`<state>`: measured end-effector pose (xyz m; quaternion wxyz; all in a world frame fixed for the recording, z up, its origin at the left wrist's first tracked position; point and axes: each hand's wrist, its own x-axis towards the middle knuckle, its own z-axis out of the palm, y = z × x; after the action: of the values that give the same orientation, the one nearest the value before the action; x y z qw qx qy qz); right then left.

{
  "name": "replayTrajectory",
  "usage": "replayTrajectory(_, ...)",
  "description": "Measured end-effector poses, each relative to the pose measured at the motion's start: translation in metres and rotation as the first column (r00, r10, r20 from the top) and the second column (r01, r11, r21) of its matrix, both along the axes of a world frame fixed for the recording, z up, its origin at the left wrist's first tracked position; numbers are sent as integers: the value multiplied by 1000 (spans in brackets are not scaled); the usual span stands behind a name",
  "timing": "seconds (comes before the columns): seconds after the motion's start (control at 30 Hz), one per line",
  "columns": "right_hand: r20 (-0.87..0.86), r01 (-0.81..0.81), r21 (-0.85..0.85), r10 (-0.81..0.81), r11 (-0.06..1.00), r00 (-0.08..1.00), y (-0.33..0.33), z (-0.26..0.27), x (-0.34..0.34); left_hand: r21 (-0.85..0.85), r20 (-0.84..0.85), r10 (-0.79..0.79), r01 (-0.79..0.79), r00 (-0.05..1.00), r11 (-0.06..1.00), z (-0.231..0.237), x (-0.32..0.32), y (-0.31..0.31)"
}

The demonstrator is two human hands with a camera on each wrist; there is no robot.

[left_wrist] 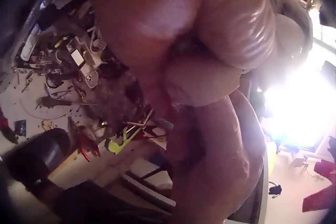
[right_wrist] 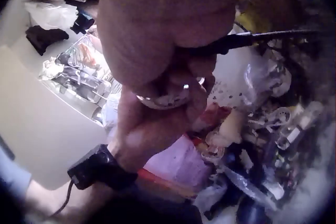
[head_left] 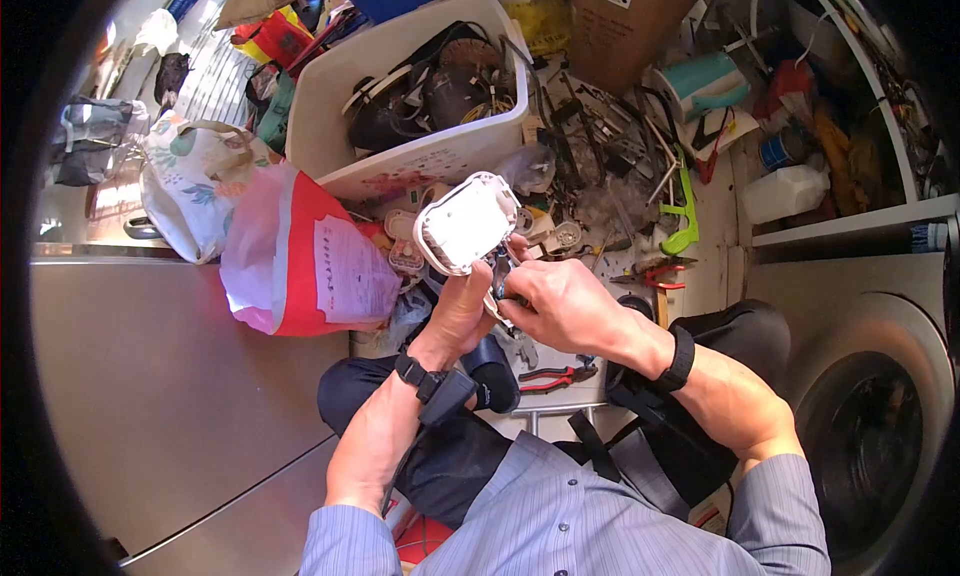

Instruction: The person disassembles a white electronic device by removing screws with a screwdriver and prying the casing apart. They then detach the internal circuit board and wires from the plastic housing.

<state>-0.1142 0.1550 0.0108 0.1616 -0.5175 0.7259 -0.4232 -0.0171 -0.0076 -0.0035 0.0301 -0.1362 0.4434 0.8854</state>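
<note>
left hand (head_left: 460, 311) grips 1 white casing (head_left: 468, 221) | right hand (head_left: 572, 298) grips 1 dark-handled tool (right_wrist: 229, 44) | 1 tub (head_left: 325, 101)

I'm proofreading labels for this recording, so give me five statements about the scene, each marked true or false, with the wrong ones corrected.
1. The left hand holds a white plastic casing. True.
2. Red-and-black pliers are gripped by the right hand. False: they lie apart from both hands.
3. A black strap circles the right wrist. True.
4. The front-loading washing machine stands on the person's left. False: it is on their right.
5. The white storage bin is empty. False: it holds a jumble of dark items.
</note>
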Motion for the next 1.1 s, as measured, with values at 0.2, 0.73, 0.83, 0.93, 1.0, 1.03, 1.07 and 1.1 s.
replayTrajectory(0.2, 57, 153, -153, -146, 976, 988, -1, 1, 4, -10, -32, 41, -42, 999, 999, 5, -5, 3)
replayTrajectory(0.73, 760, 244, 38, -187, 969, 623, 10, 34, -42, 244, 46, -115, 101, 992, 965, -6, -6, -4)
replayTrajectory(0.83, 794, 245, 77, -207, 967, 571, 14, 29, -43, 263, 52, -74, 58, 996, 963, 2, -7, 2)
replayTrajectory(0.93, 912, 200, 18, -98, 980, 398, 18, 26, -44, 298, 26, -64, 53, 998, 953, 7, -8, 3)
replayTrajectory(1.0, 942, 148, -22, -30, 989, 335, 21, 24, -45, 282, -12, -66, 67, 998, 957, 11, -8, 2)
replayTrajectory(1.03, 942, 148, -20, -30, 989, 333, 22, 23, -44, 293, -28, -69, 74, 997, 953, 9, -8, 1)
replayTrajectory(1.07, 943, 158, -22, -32, 987, 331, 22, 23, -44, 293, -25, -67, 71, 997, 953, 10, -8, -1)
replayTrajectory(1.1, 944, 167, -24, -33, 986, 329, 22, 22, -44, 311, -27, -84, 89, 996, 946, 12, -8, -2)
